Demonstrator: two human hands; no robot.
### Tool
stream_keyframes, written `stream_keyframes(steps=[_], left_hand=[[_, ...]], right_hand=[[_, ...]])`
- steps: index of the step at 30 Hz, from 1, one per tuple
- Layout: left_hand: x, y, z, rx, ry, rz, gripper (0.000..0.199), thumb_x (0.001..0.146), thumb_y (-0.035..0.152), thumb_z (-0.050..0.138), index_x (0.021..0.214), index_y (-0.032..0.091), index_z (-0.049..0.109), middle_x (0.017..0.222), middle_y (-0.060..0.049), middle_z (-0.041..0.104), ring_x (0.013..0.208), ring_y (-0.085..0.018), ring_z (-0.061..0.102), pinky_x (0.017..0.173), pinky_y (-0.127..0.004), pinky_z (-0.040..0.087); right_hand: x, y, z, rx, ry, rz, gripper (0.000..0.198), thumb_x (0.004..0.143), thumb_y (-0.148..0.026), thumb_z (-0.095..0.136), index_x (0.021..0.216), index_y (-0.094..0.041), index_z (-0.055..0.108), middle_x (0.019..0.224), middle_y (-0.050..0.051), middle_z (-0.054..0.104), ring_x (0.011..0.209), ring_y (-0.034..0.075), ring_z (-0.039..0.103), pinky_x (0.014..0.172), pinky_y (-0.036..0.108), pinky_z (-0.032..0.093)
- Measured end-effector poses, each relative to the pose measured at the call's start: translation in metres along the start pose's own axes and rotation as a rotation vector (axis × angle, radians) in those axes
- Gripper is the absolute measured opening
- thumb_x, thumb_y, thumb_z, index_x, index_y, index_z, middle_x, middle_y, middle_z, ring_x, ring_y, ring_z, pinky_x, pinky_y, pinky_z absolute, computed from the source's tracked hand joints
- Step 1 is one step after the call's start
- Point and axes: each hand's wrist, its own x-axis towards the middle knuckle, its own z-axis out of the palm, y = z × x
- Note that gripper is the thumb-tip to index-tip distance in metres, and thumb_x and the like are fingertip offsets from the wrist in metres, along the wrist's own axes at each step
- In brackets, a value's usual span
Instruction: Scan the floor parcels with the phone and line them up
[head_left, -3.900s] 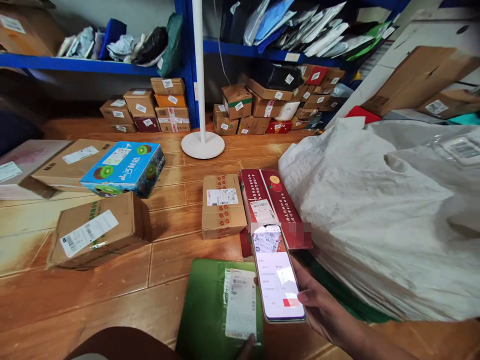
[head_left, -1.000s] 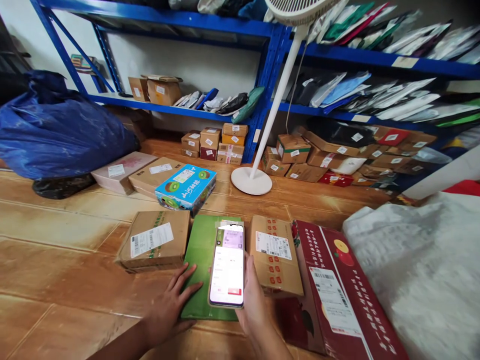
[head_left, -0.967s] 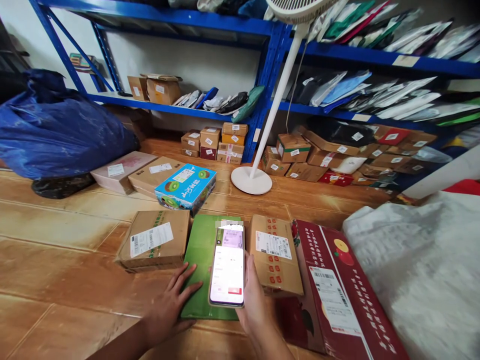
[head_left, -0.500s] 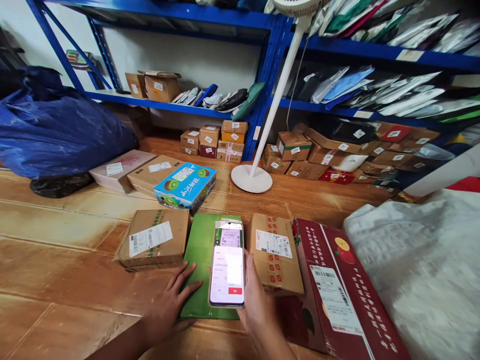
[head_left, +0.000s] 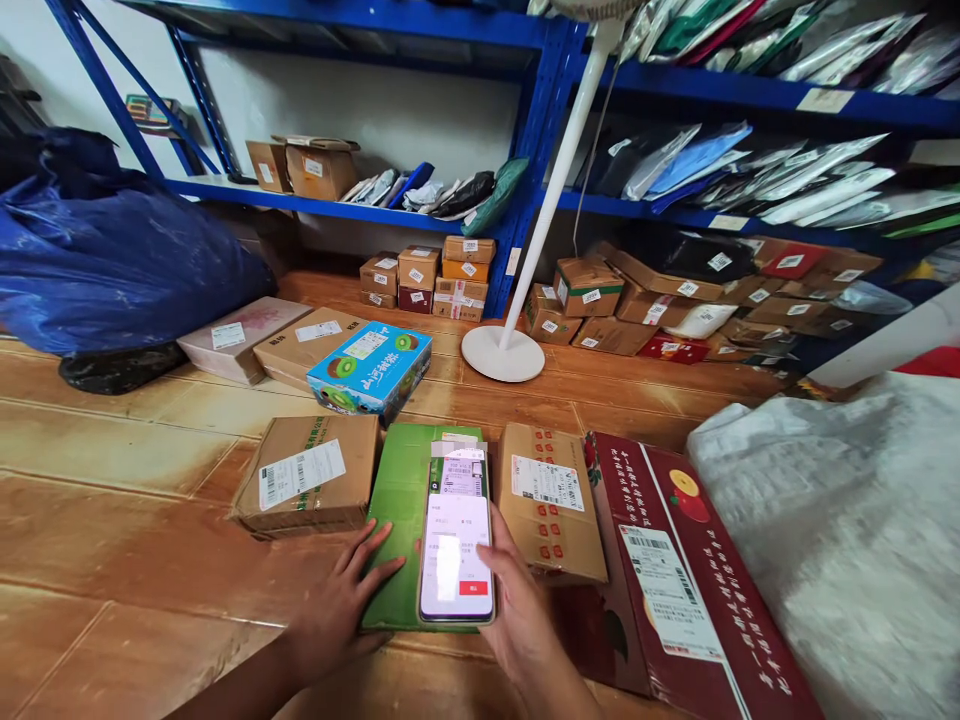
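Note:
My right hand (head_left: 517, 590) is closed round a smartphone (head_left: 456, 540), its thumb over the right side of the lit screen. The screen shows a parcel label at the top and a white form with a red button below. Under the phone lies a green box (head_left: 394, 480), its label mostly hidden by the phone. Fingers spread, my left hand (head_left: 341, 595) rests against the left edge of the green box. A brown carton (head_left: 319, 500) sits to its left and another brown carton (head_left: 551, 545) to its right, both with white labels.
A dark red fruit box (head_left: 675, 490) and a white sack (head_left: 847, 500) lie at the right. Ahead are a blue kiwi box (head_left: 394, 375), a white fan stand (head_left: 502, 355) and blue shelves (head_left: 315, 205) of parcels. A big blue bag (head_left: 112, 250) stands at left.
My right thumb has moved from the phone's edge onto its screen. The form on the screen looks different. My left hand stays on the green box.

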Motion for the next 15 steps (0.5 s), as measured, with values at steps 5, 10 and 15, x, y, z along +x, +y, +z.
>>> stream_keyframes(steps=[5,10,15], left_hand=[[0.002,0.001,-0.001,0.005,-0.005,-0.009,0.073,0.072,0.033,0.073,0.136,0.032,0.038,0.156,-0.014,0.020,0.144,-0.040,0.011,0.109,-0.065,0.033],[-0.003,0.004,-0.006,-0.031,-0.002,0.026,0.071,0.077,0.044,0.069,0.138,0.032,0.035,0.156,-0.014,0.020,0.144,-0.041,0.012,0.108,-0.067,0.033],[0.021,0.007,-0.034,-0.091,0.136,-0.154,0.048,0.092,0.050,0.042,0.134,0.029,0.042,0.139,-0.009,0.049,0.132,-0.030,0.040,0.110,-0.058,0.037]], right_hand=[[-0.014,0.000,-0.006,-0.061,-0.066,0.045,0.092,0.048,-0.005,0.069,0.134,-0.024,0.043,0.123,0.006,0.071,0.114,0.029,0.063,0.097,0.040,0.048],[-0.017,0.007,-0.012,-0.081,-0.088,0.007,0.097,0.051,-0.004,0.069,0.139,-0.026,0.037,0.116,0.005,0.074,0.114,0.029,0.064,0.096,0.042,0.048],[-0.024,0.004,-0.012,-0.015,-0.114,0.031,0.092,0.053,-0.012,0.074,0.137,-0.025,0.040,0.121,0.010,0.071,0.112,0.033,0.065,0.096,0.047,0.046]])
